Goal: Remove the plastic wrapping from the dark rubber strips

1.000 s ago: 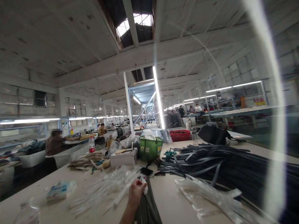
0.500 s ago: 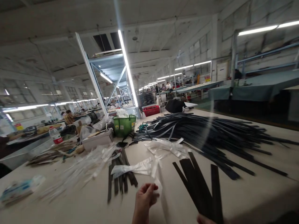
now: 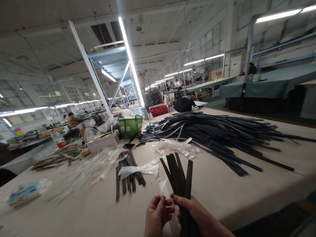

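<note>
**As held over the counter: one bundle of dark strips, one clear sleeve**

Where the near edge of the counter [image 3: 222,197] is reached, a bundle of dark strips [image 3: 179,174] is gripped at its lower end by the right hand [image 3: 195,210]. Its fingers are clenched round the bundle, and the upper ends are fanned out above the counter. A clear sleeve [image 3: 163,188] is pinched by the fingers of the left hand [image 3: 156,217], just beside the bundle; no strip is seen inside it.

Set apart to the left, a small group of strips [image 3: 125,181] is laid side by side on the counter, with one sleeve lying across it. Whether any of these is wrapped cannot be told. Further left, loose sleeves [image 3: 91,171] are spread, and a second lot [image 3: 177,148] is laid beyond the bundle.

To the right, a large heap of strips [image 3: 222,135] is piled, bare and tangled, far greater than the small group. By this count, little is judged handled and most is judged left. A green basket [image 3: 130,126] is stood behind.
</note>
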Demonstrator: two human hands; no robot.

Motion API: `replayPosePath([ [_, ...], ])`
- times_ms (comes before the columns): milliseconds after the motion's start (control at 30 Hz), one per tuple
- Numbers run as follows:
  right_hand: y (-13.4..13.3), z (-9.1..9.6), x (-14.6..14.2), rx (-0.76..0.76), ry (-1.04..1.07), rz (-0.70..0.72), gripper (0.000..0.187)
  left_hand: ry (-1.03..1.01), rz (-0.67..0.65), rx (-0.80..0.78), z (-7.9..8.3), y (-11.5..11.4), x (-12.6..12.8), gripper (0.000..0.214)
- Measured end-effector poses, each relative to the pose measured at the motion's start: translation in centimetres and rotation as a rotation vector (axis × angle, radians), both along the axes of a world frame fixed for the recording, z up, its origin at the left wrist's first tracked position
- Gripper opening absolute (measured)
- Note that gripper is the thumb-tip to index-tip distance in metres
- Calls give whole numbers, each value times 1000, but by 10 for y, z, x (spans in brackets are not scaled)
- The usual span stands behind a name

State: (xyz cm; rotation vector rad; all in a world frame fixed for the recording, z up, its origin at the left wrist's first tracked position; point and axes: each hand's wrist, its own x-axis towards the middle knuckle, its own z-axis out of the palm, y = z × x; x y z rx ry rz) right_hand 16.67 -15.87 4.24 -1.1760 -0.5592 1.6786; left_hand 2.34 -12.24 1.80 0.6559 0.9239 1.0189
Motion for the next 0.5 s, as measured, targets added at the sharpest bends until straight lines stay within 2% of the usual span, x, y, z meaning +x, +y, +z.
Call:
replayPosePath([
  [167,8,-2,-4,105,-195,19,54,39,-53,61,-10,4,2,63],
  [267,10,-7,0,110,-279,-18,47,167,-53,155,-14,12,-1,63],
  [400,10,-12,5,108,-315,-27,43,320,-53,239,-5,42,-16,66],
  [500,8,-9,6,96,-309,-45,45,465,60,353,10,71,-37,87],
])
